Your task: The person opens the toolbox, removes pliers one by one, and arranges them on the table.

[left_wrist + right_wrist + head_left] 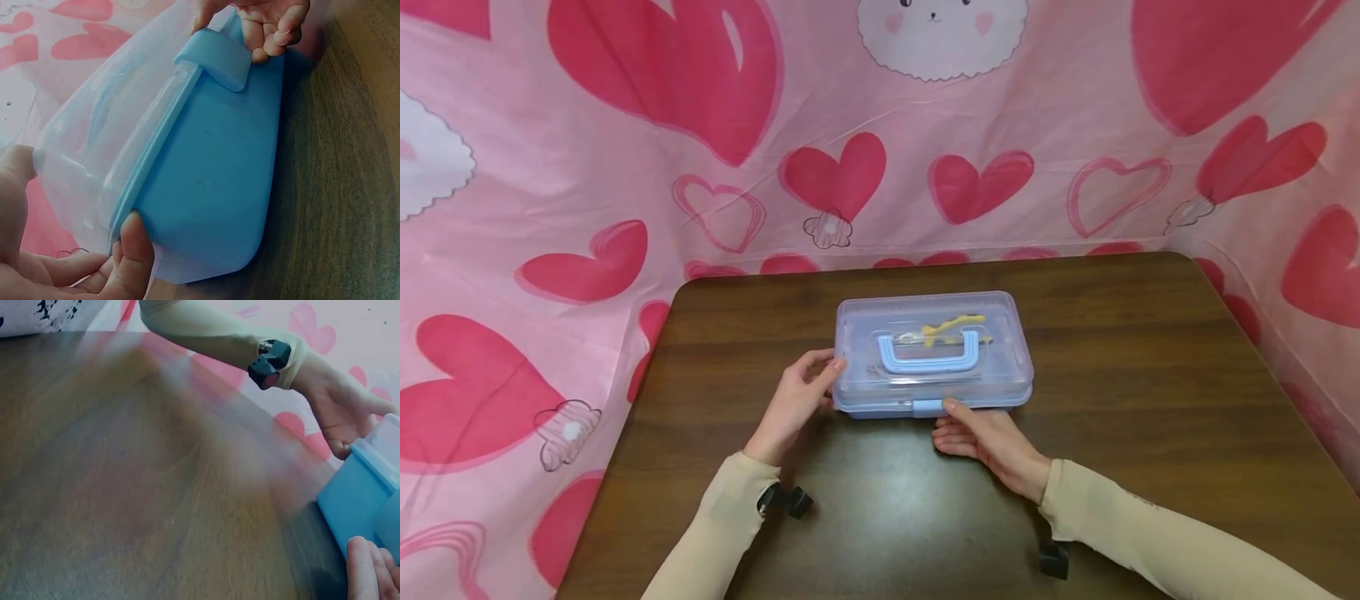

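A plastic storage box [857, 383] with a clear lid and a blue base sits on the table, its blue carrying handle [928, 364] lying on top. Through the lid shows something yellow [953, 323], too blurred to name. My left hand [796, 404] grips the box's left end, thumb on the lid and fingers at the rim. At the front edge, my right hand [996, 446] has its thumb on the blue latch [928, 408], the other fingers bent below it. The left wrist view shows the latch [215, 59] flap tilted out from the base's front wall.
The brown wooden table [1120, 358] extends around the box on all sides. Behind and beside it hangs a pink cloth [910, 125] printed with hearts. A small black device [786, 500] is strapped at the left wrist, another [1054, 558] at the right.
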A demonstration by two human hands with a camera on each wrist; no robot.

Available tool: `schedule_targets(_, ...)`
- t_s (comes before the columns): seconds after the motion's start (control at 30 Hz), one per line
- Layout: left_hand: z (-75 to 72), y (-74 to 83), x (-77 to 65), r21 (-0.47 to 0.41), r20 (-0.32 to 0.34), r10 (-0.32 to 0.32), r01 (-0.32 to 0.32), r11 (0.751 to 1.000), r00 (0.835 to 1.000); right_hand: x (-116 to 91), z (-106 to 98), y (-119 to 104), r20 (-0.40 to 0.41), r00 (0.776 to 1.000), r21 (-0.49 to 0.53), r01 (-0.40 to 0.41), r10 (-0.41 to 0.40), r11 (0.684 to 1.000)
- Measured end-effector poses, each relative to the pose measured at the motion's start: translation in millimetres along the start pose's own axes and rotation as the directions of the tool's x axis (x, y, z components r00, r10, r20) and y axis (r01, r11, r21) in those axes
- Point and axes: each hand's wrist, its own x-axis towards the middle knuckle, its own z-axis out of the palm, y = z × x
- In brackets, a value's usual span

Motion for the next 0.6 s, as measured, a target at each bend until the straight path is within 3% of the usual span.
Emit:
schedule_targets(0.17, 0.4, 0.7, 0.8, 0.001, 0.004, -0.004, 0.004, 1.000, 1.000, -1.6, -0.7, 0.2, 0.008, 1.000, -0.016, 0.013, -0.013, 1.000)
schedule_targets(0.6, -1.1, 2.3, -0.8, -0.004, 0.019, -0.012, 0.012, 1.000, 1.000, -5.2, -3.6, -8.3, 0.094, 0.994, 0.007, -0.057, 0.056, 0.998)
